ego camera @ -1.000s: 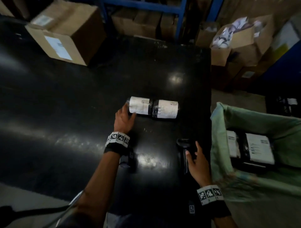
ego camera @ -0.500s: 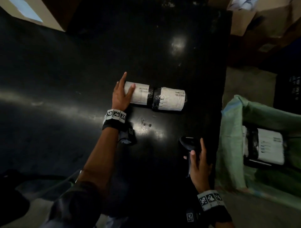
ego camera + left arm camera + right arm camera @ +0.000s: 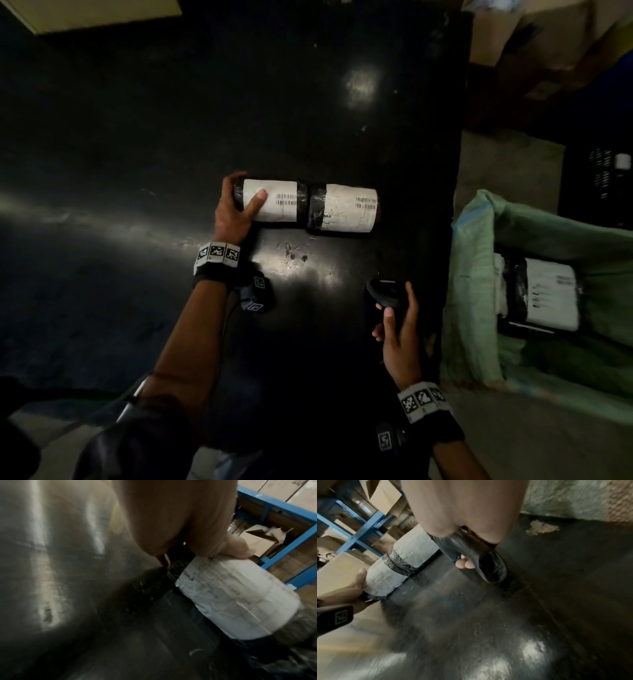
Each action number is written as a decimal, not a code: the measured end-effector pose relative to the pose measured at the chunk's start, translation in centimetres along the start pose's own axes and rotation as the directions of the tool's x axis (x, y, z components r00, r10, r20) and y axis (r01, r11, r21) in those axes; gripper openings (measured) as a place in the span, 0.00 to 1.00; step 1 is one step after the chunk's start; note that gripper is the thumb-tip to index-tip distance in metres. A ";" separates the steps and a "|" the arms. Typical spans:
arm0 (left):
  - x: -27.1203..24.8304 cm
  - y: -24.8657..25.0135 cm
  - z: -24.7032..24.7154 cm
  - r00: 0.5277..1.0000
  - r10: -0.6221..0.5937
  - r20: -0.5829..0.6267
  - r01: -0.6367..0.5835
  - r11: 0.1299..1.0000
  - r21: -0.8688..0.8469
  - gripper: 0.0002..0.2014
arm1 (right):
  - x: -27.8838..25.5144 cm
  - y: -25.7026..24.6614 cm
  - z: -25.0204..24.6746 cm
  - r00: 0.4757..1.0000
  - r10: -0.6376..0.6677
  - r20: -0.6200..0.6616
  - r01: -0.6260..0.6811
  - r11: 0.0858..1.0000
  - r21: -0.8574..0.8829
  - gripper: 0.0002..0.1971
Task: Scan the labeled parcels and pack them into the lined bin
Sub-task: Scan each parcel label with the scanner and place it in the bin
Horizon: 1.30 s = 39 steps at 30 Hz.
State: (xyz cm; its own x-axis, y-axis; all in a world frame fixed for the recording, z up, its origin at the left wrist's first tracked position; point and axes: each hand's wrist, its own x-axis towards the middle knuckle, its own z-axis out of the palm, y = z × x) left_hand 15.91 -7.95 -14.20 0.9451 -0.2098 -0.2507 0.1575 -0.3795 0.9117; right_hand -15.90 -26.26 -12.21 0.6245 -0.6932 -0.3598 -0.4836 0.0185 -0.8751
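Two black-wrapped cylindrical parcels with white barcode labels lie end to end on the black table. My left hand grips the left parcel at its left end, thumb across the label; the same parcel shows in the left wrist view. The right parcel touches it. My right hand holds a black barcode scanner below and to the right of the parcels; the scanner points down at the table. The green-lined bin stands at the right with a labelled parcel inside.
A cardboard box corner sits at the table's far left. More cardboard boxes stand beyond the table's right edge. Blue shelving with boxes runs behind the table. Bare floor lies between table and bin.
My left hand went from resting beside the left parcel to curling round its end. My right hand closed on the scanner and lifted it. The head view tilted down.
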 end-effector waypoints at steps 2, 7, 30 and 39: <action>-0.5 0.4 -0.1 0.999 0.006 -0.049 -0.006 1.000 -0.008 0.28 | -0.1 -0.2 -0.1 1.000 -0.006 -0.002 0.006 1.000 0.002 0.30; -2.5 1.4 -1.1 0.986 0.058 -0.159 -0.064 0.997 -0.036 0.27 | -1.0 -1.5 -0.6 0.998 -0.057 0.005 0.057 0.998 0.026 0.26; -18.2 11.6 3.9 0.928 0.238 -0.286 -0.269 0.961 -0.072 0.22 | -8.6 -14.0 -6.8 0.850 -0.521 0.074 0.506 0.848 0.160 0.27; -20.1 12.6 5.9 0.932 0.219 -0.288 -0.254 0.963 -0.088 0.19 | -10.0 -15.6 -8.5 0.835 -0.540 0.102 0.508 0.829 0.232 0.25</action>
State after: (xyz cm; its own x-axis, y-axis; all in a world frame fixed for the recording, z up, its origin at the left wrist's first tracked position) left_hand -2.81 -13.80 0.41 0.9980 -0.0191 0.0600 -0.0628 -0.2328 0.9705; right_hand -19.79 -25.76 7.79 0.8456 -0.5153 0.1392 0.0587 -0.1694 -0.9838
